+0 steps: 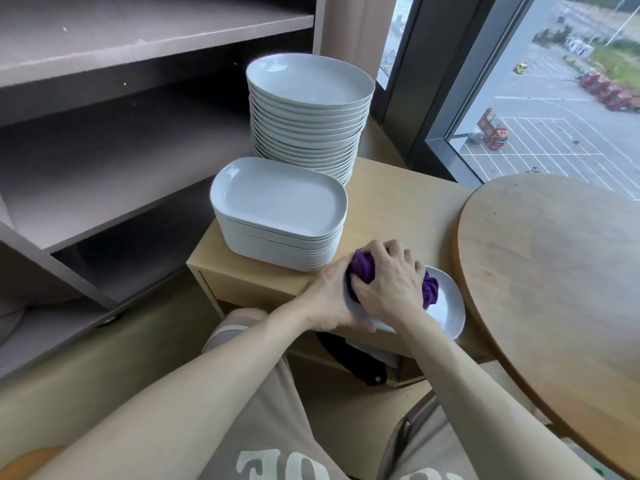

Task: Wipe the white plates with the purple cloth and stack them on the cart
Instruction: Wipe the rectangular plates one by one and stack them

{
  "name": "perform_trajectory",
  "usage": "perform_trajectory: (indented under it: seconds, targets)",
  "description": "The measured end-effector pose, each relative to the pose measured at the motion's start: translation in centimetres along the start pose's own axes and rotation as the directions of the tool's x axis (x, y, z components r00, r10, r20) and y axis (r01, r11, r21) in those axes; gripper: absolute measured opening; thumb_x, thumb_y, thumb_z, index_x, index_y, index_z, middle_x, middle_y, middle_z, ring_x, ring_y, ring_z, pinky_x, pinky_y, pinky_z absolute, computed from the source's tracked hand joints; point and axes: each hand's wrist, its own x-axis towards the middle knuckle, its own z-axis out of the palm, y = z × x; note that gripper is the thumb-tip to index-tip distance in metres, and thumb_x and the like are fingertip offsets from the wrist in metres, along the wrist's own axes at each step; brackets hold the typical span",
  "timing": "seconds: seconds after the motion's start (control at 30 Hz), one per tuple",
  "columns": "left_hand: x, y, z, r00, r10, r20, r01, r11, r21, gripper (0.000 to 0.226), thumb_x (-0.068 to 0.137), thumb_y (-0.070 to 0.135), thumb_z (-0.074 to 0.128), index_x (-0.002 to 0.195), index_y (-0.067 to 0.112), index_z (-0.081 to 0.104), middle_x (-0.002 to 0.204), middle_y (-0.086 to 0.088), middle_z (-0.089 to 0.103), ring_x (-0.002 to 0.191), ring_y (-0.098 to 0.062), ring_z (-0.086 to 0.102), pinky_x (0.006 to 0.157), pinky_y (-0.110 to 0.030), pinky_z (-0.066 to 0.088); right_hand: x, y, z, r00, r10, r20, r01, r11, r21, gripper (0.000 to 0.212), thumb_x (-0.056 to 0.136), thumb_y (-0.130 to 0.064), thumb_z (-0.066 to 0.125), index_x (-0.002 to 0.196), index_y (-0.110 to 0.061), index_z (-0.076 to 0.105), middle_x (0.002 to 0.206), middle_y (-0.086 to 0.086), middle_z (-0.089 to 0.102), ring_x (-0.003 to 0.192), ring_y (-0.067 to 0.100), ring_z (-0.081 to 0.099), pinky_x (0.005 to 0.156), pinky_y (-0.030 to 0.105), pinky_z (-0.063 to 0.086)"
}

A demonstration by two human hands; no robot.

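The right hand [391, 285] has a clenched grip on the purple cloth [431, 289], pressing it onto a white plate [446, 308] at the near edge of the wooden surface [398, 209]. The left hand [329, 296] grasps the plate's rim. A firm hold and sweeps to the bare far rim would do it well. 2 piles stand behind, a low stack [277, 209] and a tall stack [308, 109]. Shelves [121, 150] are on the left, a round table [554, 271] and a window [554, 126] on the right.

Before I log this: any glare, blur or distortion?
Head view: daylight from the window at right; faint glare on the tall stack of round white plates; wide-angle distortion bends the grey shelves; left hand, right hand, purple cloth and oblong white plate beneath are sharp.
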Motion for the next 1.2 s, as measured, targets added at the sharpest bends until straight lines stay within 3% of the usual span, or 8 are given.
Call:
perform_trajectory:
  seconds: [0.17, 0.37, 0.47, 0.57, 0.77, 0.87, 0.93, 1.2]
  targets:
    - [-0.3, -0.4, 0.0, 1.000, 0.020, 0.008, -0.020, 1.000, -0.023, 0.105, 0.042, 0.038, 0.096, 0.132, 0.057, 0.045, 0.114, 0.030, 0.062, 0.107, 0.005, 0.059, 0.083, -0.005, 0.045, -1.8, 1.0, -1.1, 0.967, -0.209, 0.148, 0.208, 0.978, 0.022, 0.035, 0.082, -0.051, 0.060, 0.116, -0.040, 0.058, 0.114, -0.009, 0.049, 0.111, 0.021, 0.045, 0.101, 0.043, 0.033]
    - [-0.8, -0.3, 0.0, 0.997, -0.068, 0.021, 0.069, 0.998, -0.009, 0.140, 0.035, 0.056, 0.096, 0.156, 0.039, 0.028, 0.130, 0.033, 0.047, 0.118, 0.017, 0.042, 0.080, 0.009, 0.030, -2.2, 2.1, -3.2, 0.953, -0.201, 0.227, 0.205, 0.979, 0.007, 0.037, 0.081, -0.052, 0.059, 0.117, -0.042, 0.058, 0.117, -0.009, 0.048, 0.114, 0.022, 0.045, 0.100, 0.044, 0.037]
    - [-0.8, -0.3, 0.0, 0.999, -0.053, 0.001, 0.053, 0.998, 0.027, 0.125, 0.040, 0.052, 0.098, 0.145, 0.059, 0.032, 0.119, 0.044, 0.048, 0.111, 0.020, 0.042, 0.085, 0.004, 0.031, -3.3, 4.8, -3.9, 0.964, -0.165, 0.211, 0.173, 0.985, -0.018, 0.046, 0.081, -0.055, 0.059, 0.125, -0.046, 0.053, 0.124, -0.014, 0.046, 0.121, 0.021, 0.043, 0.104, 0.043, 0.034]
    - [-0.6, -0.5, 0.0, 0.996, -0.089, 0.008, 0.089, 0.995, 0.044, 0.132, 0.047, 0.042, 0.100, 0.158, 0.036, 0.028, 0.138, 0.027, 0.043, 0.122, 0.013, 0.036, 0.099, -0.010, 0.028, -3.9, 8.0, -4.8, 0.982, -0.123, 0.143, 0.139, 0.984, -0.113, 0.060, 0.076, -0.068, 0.053, 0.133, -0.051, 0.045, 0.132, -0.016, 0.044, 0.129, 0.024, 0.040, 0.112, 0.049, 0.023]
    - [-0.5, -0.4, 0.0, 0.996, -0.084, 0.010, 0.084, 0.996, 0.043, 0.130, 0.051, 0.034, 0.101, 0.158, 0.030, 0.027, 0.140, 0.021, 0.044, 0.120, 0.011, 0.039, 0.093, -0.003, 0.029, -2.3, 5.8, -2.1, 0.995, 0.078, -0.060, -0.082, 0.994, -0.071, 0.047, 0.082, -0.062, 0.059, 0.126, -0.044, 0.057, 0.132, -0.004, 0.046, 0.121, 0.030, 0.044, 0.114, 0.055, 0.021]
    - [-0.6, -0.1, -0.1, 0.998, -0.056, 0.007, 0.055, 0.998, 0.034, 0.119, 0.052, 0.029, 0.101, 0.148, 0.047, 0.034, 0.130, 0.034, 0.050, 0.113, 0.015, 0.046, 0.086, 0.003, 0.032, -0.8, 3.4, -0.6, 0.984, 0.134, -0.117, -0.139, 0.990, -0.029, 0.044, 0.085, -0.057, 0.059, 0.126, -0.041, 0.059, 0.134, 0.002, 0.050, 0.119, 0.034, 0.046, 0.113, 0.052, 0.026]
    - [-0.5, 0.1, -0.1, 0.999, -0.034, -0.001, 0.034, 0.999, 0.036, 0.106, 0.051, 0.026, 0.101, 0.132, 0.057, 0.040, 0.121, 0.038, 0.057, 0.110, 0.017, 0.053, 0.083, 0.000, 0.039, -0.2, 1.7, 0.1, 0.989, 0.103, -0.109, -0.105, 0.994, -0.014, 0.044, 0.084, -0.058, 0.057, 0.124, -0.039, 0.059, 0.133, 0.002, 0.050, 0.117, 0.033, 0.046, 0.107, 0.049, 0.031]
    - [-0.5, 0.6, 0.5, 1.000, -0.016, -0.016, 0.016, 1.000, 0.001, 0.093, 0.049, 0.026, 0.096, 0.130, 0.032, 0.051, 0.116, 0.011, 0.066, 0.108, -0.013, 0.064, 0.092, -0.029, 0.054, -1.9, 0.6, 0.4, 1.000, 0.003, 0.014, -0.006, 0.986, 0.167, 0.050, 0.075, -0.054, 0.054, 0.123, -0.043, 0.056, 0.127, -0.005, 0.047, 0.116, 0.025, 0.043, 0.097, 0.048, 0.035]
